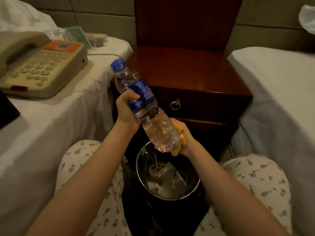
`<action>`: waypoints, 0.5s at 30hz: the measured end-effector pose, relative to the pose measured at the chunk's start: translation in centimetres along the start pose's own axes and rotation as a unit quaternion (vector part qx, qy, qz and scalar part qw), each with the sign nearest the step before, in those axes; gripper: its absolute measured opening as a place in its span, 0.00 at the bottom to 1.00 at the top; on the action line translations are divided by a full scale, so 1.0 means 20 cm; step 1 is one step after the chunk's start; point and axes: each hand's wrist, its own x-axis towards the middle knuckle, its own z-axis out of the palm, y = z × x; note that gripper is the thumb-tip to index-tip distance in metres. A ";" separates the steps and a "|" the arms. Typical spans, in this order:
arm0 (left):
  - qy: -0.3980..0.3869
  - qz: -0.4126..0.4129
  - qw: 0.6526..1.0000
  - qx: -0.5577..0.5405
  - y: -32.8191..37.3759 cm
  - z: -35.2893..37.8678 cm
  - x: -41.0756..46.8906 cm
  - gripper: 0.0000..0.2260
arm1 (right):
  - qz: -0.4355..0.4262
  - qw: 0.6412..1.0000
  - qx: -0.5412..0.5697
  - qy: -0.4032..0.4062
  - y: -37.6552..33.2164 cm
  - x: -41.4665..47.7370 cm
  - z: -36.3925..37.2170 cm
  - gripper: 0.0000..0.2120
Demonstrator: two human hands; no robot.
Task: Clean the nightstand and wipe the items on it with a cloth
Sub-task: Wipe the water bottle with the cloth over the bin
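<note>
A clear water bottle point(144, 106) with a blue cap and blue label is tilted in front of me, cap up and to the left. My left hand point(127, 110) grips it around the label. My right hand point(185, 137) holds an orange cloth point(179, 141) pressed against the bottle's lower end. Behind the bottle stands the dark red wooden nightstand point(187, 70), its top bare and its drawer closed with a ring pull.
A beige telephone point(39, 65) lies on the white bed point(51, 120) at left, with a clear bag and small items behind it. A second white bed point(279, 92) is at right. A lined metal bin point(167, 176) with rubbish stands between my knees.
</note>
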 end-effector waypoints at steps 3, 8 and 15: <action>0.066 -0.048 0.996 0.039 0.04 0.01 0.02 0.12 | -0.017 0.999 -0.017 -0.024 0.01 0.00 0.03 0.12; 0.150 -0.084 0.967 0.188 0.10 0.01 0.05 0.21 | -0.044 0.996 -0.038 -0.068 0.00 0.00 0.09 0.13; 0.157 -0.091 0.916 0.358 0.13 0.07 0.10 0.41 | -0.139 0.979 -0.134 -0.066 -0.04 0.01 0.24 0.06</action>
